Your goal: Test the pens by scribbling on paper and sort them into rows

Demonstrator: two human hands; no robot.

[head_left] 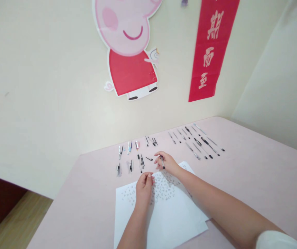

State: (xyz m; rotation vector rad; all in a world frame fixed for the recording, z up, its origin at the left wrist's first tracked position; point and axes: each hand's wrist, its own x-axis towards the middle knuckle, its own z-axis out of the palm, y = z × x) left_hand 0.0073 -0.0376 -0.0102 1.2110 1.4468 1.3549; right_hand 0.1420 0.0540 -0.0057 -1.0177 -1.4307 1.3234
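My right hand (169,164) is raised over the top edge of the white paper (177,221), its fingers closed on a dark pen (162,162) that points up and away. To its left, my left hand (144,185) hovers at or rests on the paper with thumb and fingers pinched together; whatever is between them, if anything, is hidden. Many small dark handwritten marks cover the upper part of the sheet. A short black pen part (149,159) lies on the table just beyond my hands, beside a group of black pens (142,162).
Rows of pens (201,145) lie at the back right of the pink table (91,193). Small groups of pens and pen parts (129,147) lie at the back left. A wall with a pink pig cutout (133,72) and a red banner (208,52) rises behind.
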